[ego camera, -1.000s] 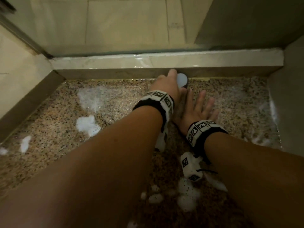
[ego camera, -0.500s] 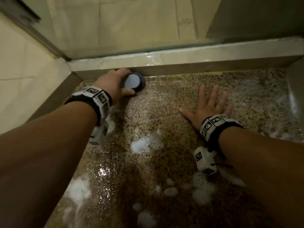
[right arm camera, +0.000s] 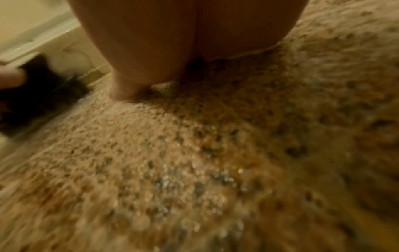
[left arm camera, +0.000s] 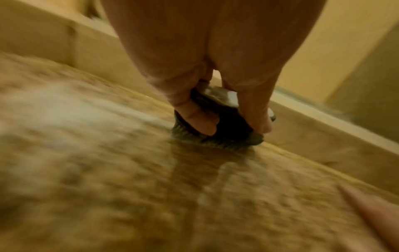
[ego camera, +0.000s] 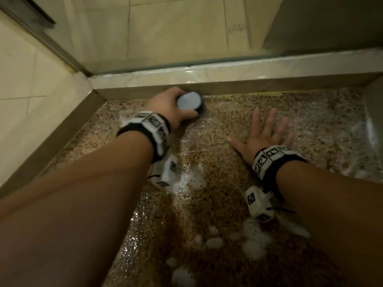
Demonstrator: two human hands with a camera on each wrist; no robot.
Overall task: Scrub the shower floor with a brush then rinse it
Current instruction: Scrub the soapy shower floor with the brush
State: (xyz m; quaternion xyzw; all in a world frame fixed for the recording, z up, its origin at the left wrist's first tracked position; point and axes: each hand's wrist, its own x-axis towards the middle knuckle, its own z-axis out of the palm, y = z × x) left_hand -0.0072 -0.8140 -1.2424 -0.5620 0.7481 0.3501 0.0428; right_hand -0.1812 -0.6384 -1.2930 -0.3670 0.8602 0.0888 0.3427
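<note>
My left hand (ego camera: 172, 105) grips a round brush (ego camera: 189, 101) with a pale top and dark bristles. It presses the brush down on the wet speckled shower floor (ego camera: 315, 123), right against the far curb. In the left wrist view my thumb and fingers (left arm camera: 205, 122) curl round the brush's dark body (left arm camera: 215, 139), bristles on the stone. My right hand (ego camera: 264, 134) lies flat on the floor to the right of the brush, fingers spread, holding nothing. The right wrist view shows its palm (right arm camera: 172, 42) on the glistening floor (right arm camera: 215, 153), with the brush (right arm camera: 43, 88) a dark blur at the left.
A pale marble curb (ego camera: 259, 68) and glass panel close the far side. A tiled wall (ego camera: 31, 112) with a low skirting runs along the left. White foam patches (ego camera: 188, 181) lie between my forearms, with more foam (ego camera: 255, 243) nearer me.
The left hand swept the brush left along the curb, away from the right hand, then came back a little to the right. The right hand stayed flat on the floor.
</note>
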